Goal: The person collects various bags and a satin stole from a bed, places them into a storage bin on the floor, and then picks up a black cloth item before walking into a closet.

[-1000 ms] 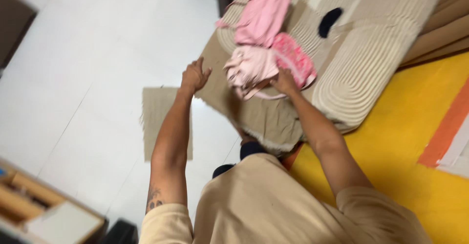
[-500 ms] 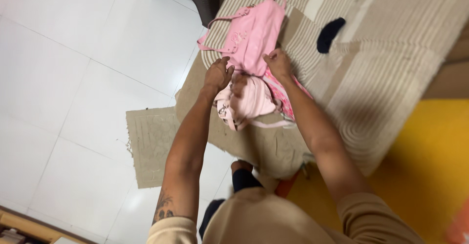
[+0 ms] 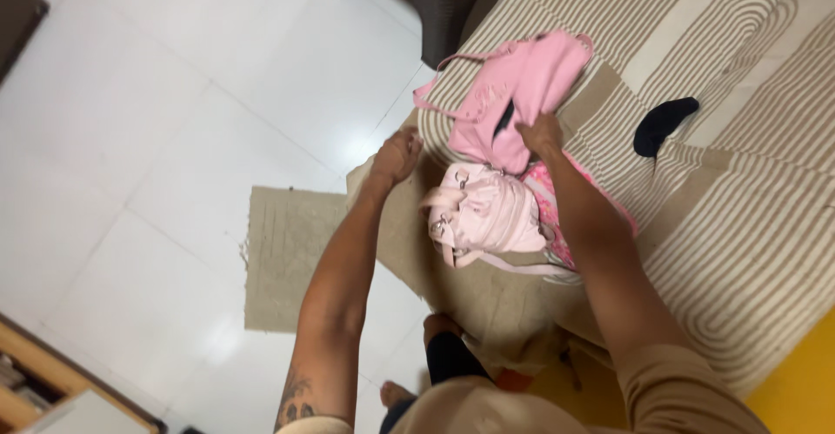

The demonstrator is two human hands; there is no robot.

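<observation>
Where hands reach, three pink bags

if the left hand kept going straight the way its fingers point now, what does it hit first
Most likely the pink handbag. The left hand points up and to the right over the striped cover, and the bag's near edge and strap lie just ahead. Depth is unclear, so it might pass above.

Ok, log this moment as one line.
right hand: on pink handbag | left hand: at bedcover edge | pale pink backpack: between arms
</observation>
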